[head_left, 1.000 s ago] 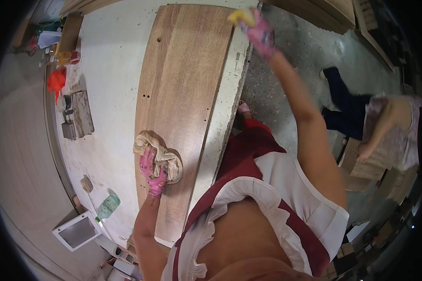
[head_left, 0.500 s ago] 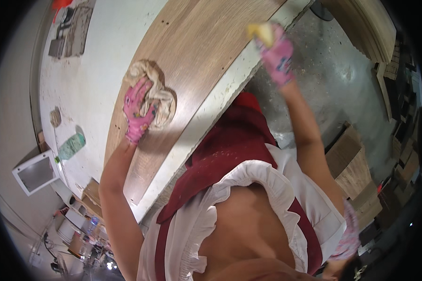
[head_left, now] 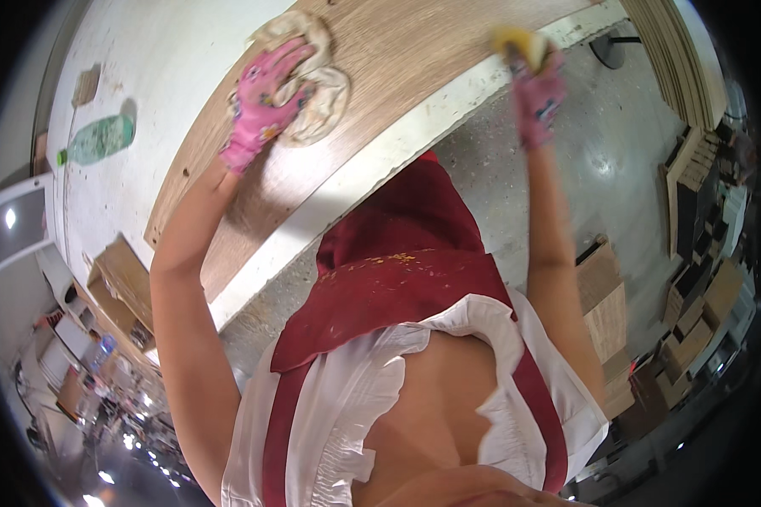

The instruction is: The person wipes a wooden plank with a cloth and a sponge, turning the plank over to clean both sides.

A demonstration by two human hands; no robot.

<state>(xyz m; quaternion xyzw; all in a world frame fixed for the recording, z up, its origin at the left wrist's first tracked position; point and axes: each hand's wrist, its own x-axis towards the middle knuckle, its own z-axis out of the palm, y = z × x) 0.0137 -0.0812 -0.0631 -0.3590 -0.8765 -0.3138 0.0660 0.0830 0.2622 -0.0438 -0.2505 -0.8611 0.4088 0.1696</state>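
Note:
A long wood-grain board (head_left: 397,51) lies on a white worktable (head_left: 169,51). My left hand (head_left: 262,106), in a pink patterned glove, presses on a crumpled beige rag (head_left: 321,106) on top of the board, its fingers over the cloth and the thumb spread. Farther right, my right hand (head_left: 539,93), gloved the same way, is at the table's front edge. It grips a yellow sponge-like piece (head_left: 516,40), which motion blur keeps me from making out exactly.
On the table at left lie a green-tinted bottle (head_left: 101,139) and a small brown block (head_left: 86,86). A cardboard box (head_left: 118,283) is at the lower left. Stacked panels (head_left: 672,59) stand at far right, and cut boards (head_left: 602,291) sit on the floor beside my right arm.
My left hand and the rag have slid farther up along the board. The right hand, still with the yellow piece, has shifted right along the edge. The whole view has also moved.

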